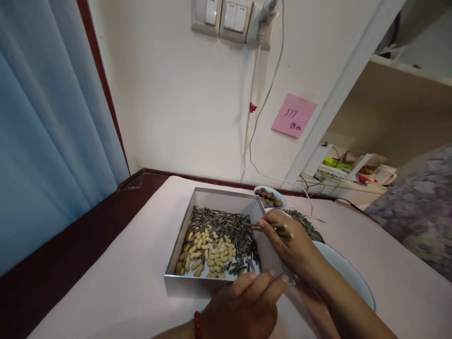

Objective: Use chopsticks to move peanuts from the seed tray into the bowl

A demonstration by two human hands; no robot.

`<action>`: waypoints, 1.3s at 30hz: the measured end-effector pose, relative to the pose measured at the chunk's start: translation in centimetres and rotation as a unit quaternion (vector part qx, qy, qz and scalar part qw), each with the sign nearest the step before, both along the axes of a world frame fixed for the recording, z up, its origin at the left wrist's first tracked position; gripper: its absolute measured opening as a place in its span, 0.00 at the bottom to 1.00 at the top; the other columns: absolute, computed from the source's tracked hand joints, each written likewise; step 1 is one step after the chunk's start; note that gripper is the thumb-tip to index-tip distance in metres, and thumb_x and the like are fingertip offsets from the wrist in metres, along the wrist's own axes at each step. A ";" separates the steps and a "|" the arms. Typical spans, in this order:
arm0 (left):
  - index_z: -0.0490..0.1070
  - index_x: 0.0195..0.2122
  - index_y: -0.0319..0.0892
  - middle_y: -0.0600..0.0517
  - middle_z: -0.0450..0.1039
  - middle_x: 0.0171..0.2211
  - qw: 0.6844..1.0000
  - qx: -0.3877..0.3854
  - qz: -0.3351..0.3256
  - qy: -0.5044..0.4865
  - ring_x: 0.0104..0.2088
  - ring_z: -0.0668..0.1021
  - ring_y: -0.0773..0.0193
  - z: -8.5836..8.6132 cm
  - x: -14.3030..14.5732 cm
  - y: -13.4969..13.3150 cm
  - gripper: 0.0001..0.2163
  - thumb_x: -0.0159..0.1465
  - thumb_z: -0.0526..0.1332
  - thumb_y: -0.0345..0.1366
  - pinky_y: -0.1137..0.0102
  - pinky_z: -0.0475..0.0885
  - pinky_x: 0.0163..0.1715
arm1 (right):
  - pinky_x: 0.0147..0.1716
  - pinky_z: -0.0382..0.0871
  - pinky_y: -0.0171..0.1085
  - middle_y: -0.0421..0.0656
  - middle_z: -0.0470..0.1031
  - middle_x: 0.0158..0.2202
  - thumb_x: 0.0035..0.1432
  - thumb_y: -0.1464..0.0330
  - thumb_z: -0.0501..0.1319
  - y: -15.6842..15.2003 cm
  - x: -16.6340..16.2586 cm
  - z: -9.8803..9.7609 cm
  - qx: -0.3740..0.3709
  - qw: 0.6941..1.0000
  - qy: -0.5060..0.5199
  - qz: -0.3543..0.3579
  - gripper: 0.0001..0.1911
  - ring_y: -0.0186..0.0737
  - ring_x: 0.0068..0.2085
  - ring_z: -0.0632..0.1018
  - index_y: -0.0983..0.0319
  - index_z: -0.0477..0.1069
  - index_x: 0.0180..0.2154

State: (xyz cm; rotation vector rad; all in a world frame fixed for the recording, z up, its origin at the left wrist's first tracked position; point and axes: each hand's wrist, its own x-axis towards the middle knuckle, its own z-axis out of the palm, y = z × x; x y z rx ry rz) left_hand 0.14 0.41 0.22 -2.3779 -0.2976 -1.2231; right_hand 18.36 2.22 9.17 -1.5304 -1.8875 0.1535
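A shallow silver-grey box [189, 286] holds striped sunflower seeds [219, 219] along its back and right side. Peanuts in their shells [212, 252] lie at its front left, with a few brown nuts [180, 267] in the left corner. My right hand [298, 249] is closed round a pair of chopsticks [254, 226], whose tips reach over the seeds near the right wall. Whether a seed is between the tips, I cannot make out. My left hand [243, 303], with a red bead bracelet at the wrist, grips the box's front rim near the right corner.
Behind the box stands a bowl of round brown nuts [270, 197]. More seeds [305, 223] lie right of it, and a large white bowl [348, 273] sits partly under my right forearm. A white cable [282, 176] hangs down the wall onto the pink-covered table [116, 282].
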 end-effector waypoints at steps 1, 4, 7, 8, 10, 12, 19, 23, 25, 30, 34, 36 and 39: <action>0.82 0.42 0.48 0.59 0.76 0.59 1.000 0.001 0.001 0.002 0.59 0.72 0.66 0.0 0.0 0.0 0.08 0.68 0.62 0.35 0.69 0.61 0.59 | 0.33 0.61 0.39 0.39 0.68 0.28 0.71 0.58 0.53 0.0 0.0 -0.1 0.003 1.000 0.002 -0.002 0.19 0.39 0.31 0.70 0.58 0.65 0.28; 0.82 0.44 0.49 0.59 0.76 0.59 1.000 0.009 0.004 0.003 0.59 0.72 0.66 -0.1 0.0 0.0 0.09 0.68 0.62 0.35 0.69 0.61 0.58 | 0.33 0.62 0.38 0.39 0.68 0.28 0.72 0.58 0.54 -0.3 0.0 0.1 0.015 1.000 0.013 -0.007 0.19 0.38 0.30 0.70 0.58 0.66 0.28; 0.82 0.44 0.49 0.58 0.75 0.61 1.000 0.017 0.006 0.004 0.59 0.72 0.66 0.0 -0.1 0.0 0.09 0.68 0.62 0.36 0.69 0.61 0.58 | 0.32 0.63 0.38 0.38 0.69 0.27 0.72 0.58 0.54 -1.4 -0.2 0.8 0.023 0.999 0.026 -0.008 0.19 0.37 0.29 0.71 0.58 0.67 0.28; 0.82 0.45 0.48 0.58 0.75 0.61 1.000 0.015 0.006 0.005 0.59 0.72 0.66 0.0 -0.1 0.0 0.09 0.68 0.62 0.37 0.69 0.60 0.58 | 0.32 0.64 0.37 0.38 0.69 0.28 0.73 0.58 0.54 -2.0 -0.2 1.2 0.023 0.999 0.033 -0.007 0.19 0.37 0.29 0.72 0.58 0.67 0.29; 0.82 0.46 0.48 0.57 0.74 0.61 1.000 0.006 0.009 0.008 0.60 0.71 0.65 0.0 -0.1 0.0 0.10 0.68 0.62 0.37 0.68 0.60 0.60 | 0.31 0.66 0.37 0.38 0.70 0.28 0.73 0.59 0.54 -3.3 -0.2 2.2 0.032 0.998 0.051 0.000 0.19 0.36 0.29 0.73 0.58 0.69 0.30; 0.81 0.45 0.48 0.57 0.74 0.62 1.000 -0.004 0.008 0.010 0.61 0.70 0.65 0.0 -0.2 -0.1 0.09 0.68 0.62 0.37 0.68 0.59 0.61 | 0.32 0.68 0.37 0.39 0.73 0.31 0.74 0.59 0.54 -4.8 0.3 3.2 0.067 0.996 0.066 -0.005 0.17 0.37 0.32 0.75 0.57 0.71 0.32; 0.80 0.38 0.48 0.58 0.74 0.61 1.000 -0.020 -0.012 0.007 0.62 0.70 0.64 -0.2 -0.2 -0.1 0.05 0.67 0.63 0.36 0.66 0.51 0.68 | 0.41 0.70 0.44 0.42 0.79 0.36 0.70 0.55 0.58 -8.6 5.9 4.8 0.213 0.960 0.055 -0.173 0.14 0.45 0.39 0.79 0.53 0.78 0.39; 0.79 0.37 0.48 0.58 0.74 0.62 1.000 -0.024 -0.015 0.012 0.62 0.70 0.65 -0.3 -0.2 -0.1 0.04 0.66 0.64 0.36 0.65 0.47 0.70 | 0.40 0.70 0.49 0.43 0.79 0.35 0.67 0.48 0.58 -8.5 8.6 3.9 0.176 0.943 0.090 -0.269 0.19 0.48 0.37 0.80 0.54 0.77 0.36; 0.80 0.38 0.48 0.58 0.74 0.62 1.000 -0.023 -0.013 0.002 0.62 0.71 0.65 -0.4 -0.2 -0.1 0.04 0.66 0.65 0.36 0.65 0.47 0.71 | 0.40 0.71 0.49 0.43 0.79 0.35 0.66 0.47 0.59 -8.2 8.7 3.5 0.164 0.941 0.106 -0.276 0.20 0.48 0.36 0.80 0.55 0.77 0.36; 0.80 0.38 0.48 0.57 0.74 0.62 1.000 -0.016 -0.015 0.001 0.62 0.70 0.65 -0.5 -0.2 -0.1 0.05 0.67 0.63 0.35 0.66 0.50 0.68 | 0.38 0.71 0.43 0.42 0.79 0.35 0.70 0.51 0.57 -7.6 6.0 3.6 0.176 0.958 0.088 -0.207 0.18 0.44 0.38 0.80 0.55 0.77 0.38; 0.81 0.41 0.48 0.57 0.73 0.63 1.000 -0.012 -0.003 0.003 0.63 0.70 0.64 -0.7 -0.2 -0.1 0.06 0.67 0.64 0.36 0.67 0.56 0.64 | 0.35 0.69 0.37 0.40 0.76 0.33 0.73 0.58 0.56 -5.8 2.8 3.5 0.153 0.982 0.061 -0.090 0.15 0.39 0.36 0.77 0.56 0.75 0.36; 0.81 0.43 0.48 0.57 0.71 0.64 1.000 -0.007 0.001 0.006 0.63 0.69 0.64 -0.7 -0.1 0.0 0.07 0.67 0.63 0.37 0.67 0.57 0.64 | 0.35 0.68 0.37 0.40 0.74 0.32 0.73 0.59 0.55 -4.4 1.6 2.9 0.117 0.991 0.056 -0.044 0.15 0.38 0.34 0.76 0.56 0.73 0.35; 0.80 0.45 0.48 0.57 0.70 0.65 1.000 -0.002 0.008 0.002 0.64 0.69 0.65 -0.7 -0.1 0.0 0.08 0.68 0.62 0.37 0.68 0.57 0.65 | 0.35 0.66 0.37 0.40 0.72 0.31 0.73 0.59 0.54 -2.3 0.7 1.9 0.079 0.996 0.034 -0.014 0.16 0.38 0.33 0.74 0.57 0.71 0.34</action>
